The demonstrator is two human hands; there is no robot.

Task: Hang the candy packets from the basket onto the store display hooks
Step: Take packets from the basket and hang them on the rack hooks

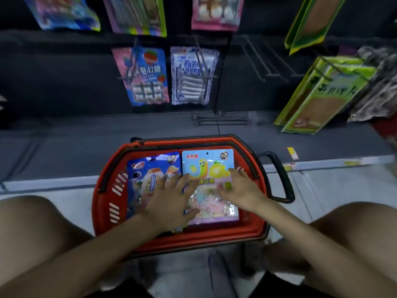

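Note:
A red basket [111, 190] sits on the floor between my knees, below the display wall. Two candy packets lie flat in it: a dark blue one [148, 175] on the left and a light blue and pink one [206, 164] on the right. My left hand [169, 198] lies with spread fingers across the seam between the two packets, thumb on the light packet. My right hand [240, 188] rests on the right side of the light packet, fingers near its edge. Bare wire hooks [264, 59] stick out of the dark panel at the upper right.
A pink and blue packet [146, 76] and a white and blue packet [193, 76] hang on hooks above the basket, with more packets higher up. Green packets [318, 97] hang at the right. The basket's black handle [281, 175] lies folded out to the right.

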